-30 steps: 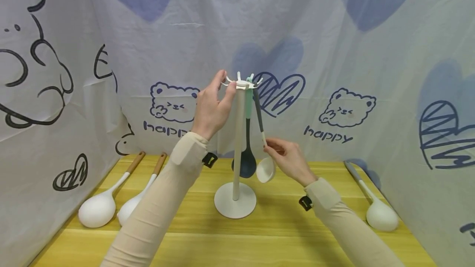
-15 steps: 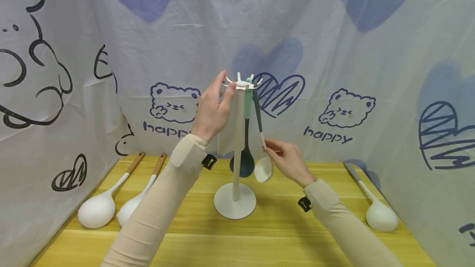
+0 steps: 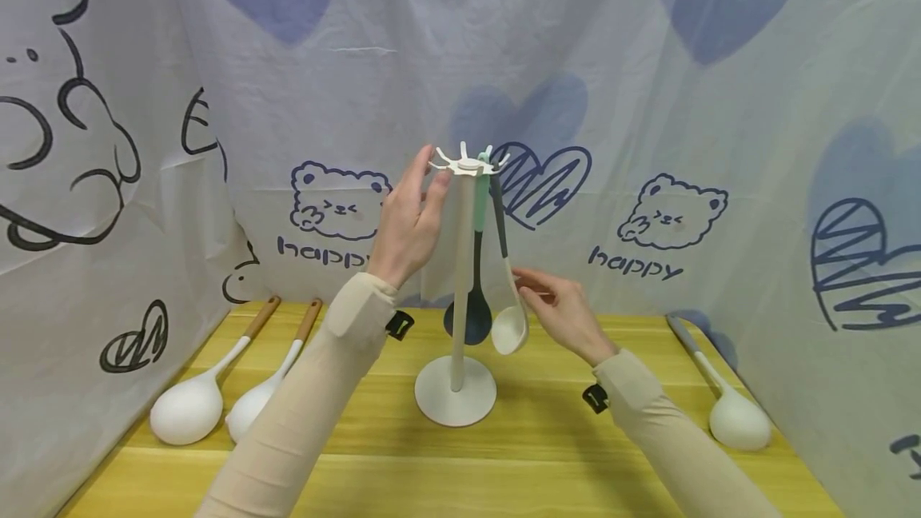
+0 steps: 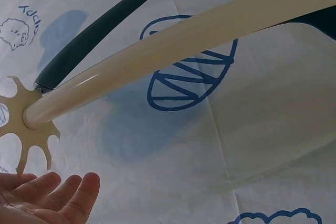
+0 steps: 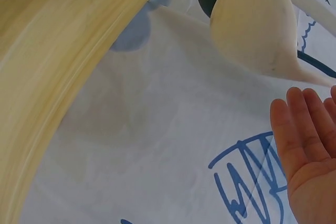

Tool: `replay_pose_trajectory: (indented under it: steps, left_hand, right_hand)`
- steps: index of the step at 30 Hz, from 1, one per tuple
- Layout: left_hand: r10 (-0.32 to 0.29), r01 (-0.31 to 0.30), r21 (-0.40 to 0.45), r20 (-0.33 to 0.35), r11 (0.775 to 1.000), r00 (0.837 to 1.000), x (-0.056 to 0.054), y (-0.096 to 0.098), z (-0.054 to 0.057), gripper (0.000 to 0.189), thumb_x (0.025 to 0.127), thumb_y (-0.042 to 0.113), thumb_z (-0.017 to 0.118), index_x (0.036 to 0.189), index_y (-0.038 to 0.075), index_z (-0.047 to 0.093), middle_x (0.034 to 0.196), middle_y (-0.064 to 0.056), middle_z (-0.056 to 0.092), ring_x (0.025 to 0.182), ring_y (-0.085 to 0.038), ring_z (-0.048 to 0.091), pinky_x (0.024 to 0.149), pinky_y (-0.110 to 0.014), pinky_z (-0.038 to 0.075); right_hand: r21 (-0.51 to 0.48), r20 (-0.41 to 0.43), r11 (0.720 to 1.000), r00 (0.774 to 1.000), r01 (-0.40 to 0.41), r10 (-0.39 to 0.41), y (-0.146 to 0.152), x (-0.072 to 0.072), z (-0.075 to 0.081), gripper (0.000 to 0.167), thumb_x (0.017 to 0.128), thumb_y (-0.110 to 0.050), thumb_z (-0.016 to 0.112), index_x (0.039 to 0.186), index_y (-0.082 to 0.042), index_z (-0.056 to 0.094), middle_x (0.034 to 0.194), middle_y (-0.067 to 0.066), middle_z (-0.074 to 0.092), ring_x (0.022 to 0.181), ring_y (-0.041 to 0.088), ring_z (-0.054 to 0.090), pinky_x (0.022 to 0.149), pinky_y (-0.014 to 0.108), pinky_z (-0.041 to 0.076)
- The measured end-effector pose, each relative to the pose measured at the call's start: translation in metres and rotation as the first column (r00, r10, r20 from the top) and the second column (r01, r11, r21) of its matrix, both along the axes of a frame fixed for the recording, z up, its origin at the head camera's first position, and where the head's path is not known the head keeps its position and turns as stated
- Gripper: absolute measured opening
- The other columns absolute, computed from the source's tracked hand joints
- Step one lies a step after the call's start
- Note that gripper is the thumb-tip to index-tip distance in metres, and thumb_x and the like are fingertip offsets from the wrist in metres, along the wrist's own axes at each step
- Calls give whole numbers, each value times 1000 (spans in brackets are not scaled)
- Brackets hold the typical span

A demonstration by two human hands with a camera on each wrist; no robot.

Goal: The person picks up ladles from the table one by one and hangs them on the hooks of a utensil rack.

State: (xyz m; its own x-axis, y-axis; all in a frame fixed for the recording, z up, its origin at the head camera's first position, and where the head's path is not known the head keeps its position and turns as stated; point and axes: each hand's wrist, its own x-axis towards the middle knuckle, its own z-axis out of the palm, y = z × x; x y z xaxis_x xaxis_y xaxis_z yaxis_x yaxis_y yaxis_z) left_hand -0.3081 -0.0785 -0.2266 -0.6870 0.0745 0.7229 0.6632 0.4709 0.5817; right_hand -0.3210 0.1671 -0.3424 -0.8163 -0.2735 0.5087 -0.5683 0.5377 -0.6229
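A white utensil stand (image 3: 456,390) with a ring of hooks at its top stands in the middle of the table. A white ladle (image 3: 508,332) with a dark grey handle hangs from its right side, beside a dark ladle (image 3: 477,320) with a mint-green handle. My left hand (image 3: 408,222) is at the left of the hooks, its loose fingers right by their tips and holding nothing. My right hand (image 3: 564,314) lies just right of the white ladle's neck. In the right wrist view its fingers (image 5: 310,129) are extended, below the white bowl.
Two white ladles with wooden handles, one at the far left (image 3: 187,410) and one partly behind my left forearm (image 3: 252,406), lie on the wooden table (image 3: 403,470). Another white ladle (image 3: 739,418) with a grey handle lies at the right. Printed cloth walls (image 3: 612,102) surround the table.
My right fingers have let go of the white ladle's neck, and it hangs slightly further left. My left hand has drawn a little down and left from the hooks.
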Motion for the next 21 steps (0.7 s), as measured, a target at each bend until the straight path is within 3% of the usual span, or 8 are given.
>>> replay_pose_trajectory:
  steps: [7,17,21]
  left_hand:
    - [1,-1,-2,5,1000,1000,-1,-5,-11,58,106,41,33,155,12,26,158,-12,34,138,-30,44,107,-45,45]
    - [21,-20,-7,78,1000,997,0,-19,-31,57,105,45,34,155,17,28,150,-15,44,123,-35,55,101,-51,49]
    - [22,-22,0,78,1000,997,-1,-24,-39,56,104,44,36,153,15,31,147,-16,48,129,-34,50,104,-53,46]
  right_hand:
    - [4,22,1000,1000,10,-10,7,0,0,34,99,-15,57,132,-8,62,120,11,70,110,25,67,90,40,58]
    - [32,36,999,999,36,-37,16,1,-3,32,100,-16,56,130,-11,63,124,10,69,112,25,66,91,40,57]
    - [34,38,998,998,45,-46,21,0,-6,31,100,-16,56,130,-11,63,124,11,69,111,24,67,90,39,58]
